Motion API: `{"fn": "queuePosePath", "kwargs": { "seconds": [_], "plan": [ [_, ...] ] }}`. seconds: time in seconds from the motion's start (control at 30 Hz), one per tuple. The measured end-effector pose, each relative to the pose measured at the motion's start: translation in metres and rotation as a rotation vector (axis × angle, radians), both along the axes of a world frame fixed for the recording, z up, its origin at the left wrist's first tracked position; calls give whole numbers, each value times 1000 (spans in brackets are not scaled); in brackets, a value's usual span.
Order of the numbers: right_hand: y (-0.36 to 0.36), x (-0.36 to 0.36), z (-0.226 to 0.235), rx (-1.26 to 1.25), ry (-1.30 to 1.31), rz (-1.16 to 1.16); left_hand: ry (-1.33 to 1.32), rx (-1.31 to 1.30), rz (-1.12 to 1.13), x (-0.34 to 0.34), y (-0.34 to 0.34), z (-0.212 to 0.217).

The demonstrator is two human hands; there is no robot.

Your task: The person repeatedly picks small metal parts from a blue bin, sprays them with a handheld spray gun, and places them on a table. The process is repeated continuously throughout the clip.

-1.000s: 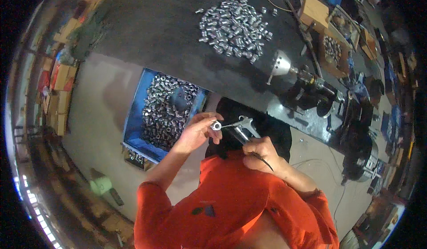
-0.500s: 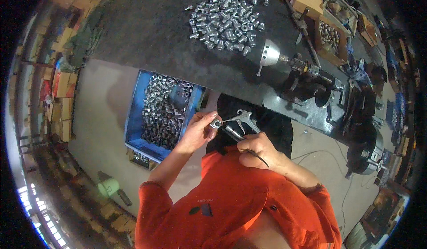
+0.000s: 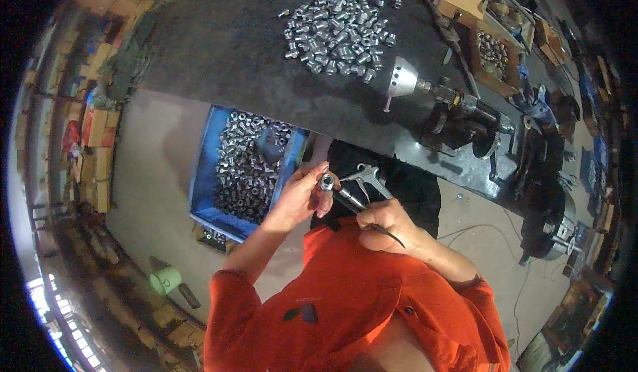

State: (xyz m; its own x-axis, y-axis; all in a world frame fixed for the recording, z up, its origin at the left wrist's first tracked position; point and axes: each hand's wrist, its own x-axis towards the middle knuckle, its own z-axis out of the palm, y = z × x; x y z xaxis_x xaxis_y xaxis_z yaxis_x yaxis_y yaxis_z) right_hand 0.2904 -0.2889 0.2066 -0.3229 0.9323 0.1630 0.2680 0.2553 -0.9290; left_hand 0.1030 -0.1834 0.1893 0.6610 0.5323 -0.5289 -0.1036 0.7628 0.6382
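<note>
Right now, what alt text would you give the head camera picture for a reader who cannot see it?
A person in an orange top holds a small metal fitting in the left hand and points an air blow gun, gripped in the right hand, at it. Below the hands a blue crate is full of similar metal parts; more lie piled on the dark workbench.

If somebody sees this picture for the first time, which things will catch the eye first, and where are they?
In the middle, the left hand holds a small metal piece against the nozzle of an air gun gripped by the right hand. To the left, lower down, a blue crate is full of such pieces. At the top, a pile of metal pieces lies on the dark workbench.
</note>
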Motion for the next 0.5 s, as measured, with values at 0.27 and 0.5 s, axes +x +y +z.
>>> {"fn": "queuePosePath", "kwargs": {
  "seconds": [0.27,0.5],
  "plan": [
    [-2,3,8,-43,-2,16,-42,36,-5,-1,-2,3],
    [-3,4,10,-79,31,22,36,111,23,0,-2,9]
  ]
}}
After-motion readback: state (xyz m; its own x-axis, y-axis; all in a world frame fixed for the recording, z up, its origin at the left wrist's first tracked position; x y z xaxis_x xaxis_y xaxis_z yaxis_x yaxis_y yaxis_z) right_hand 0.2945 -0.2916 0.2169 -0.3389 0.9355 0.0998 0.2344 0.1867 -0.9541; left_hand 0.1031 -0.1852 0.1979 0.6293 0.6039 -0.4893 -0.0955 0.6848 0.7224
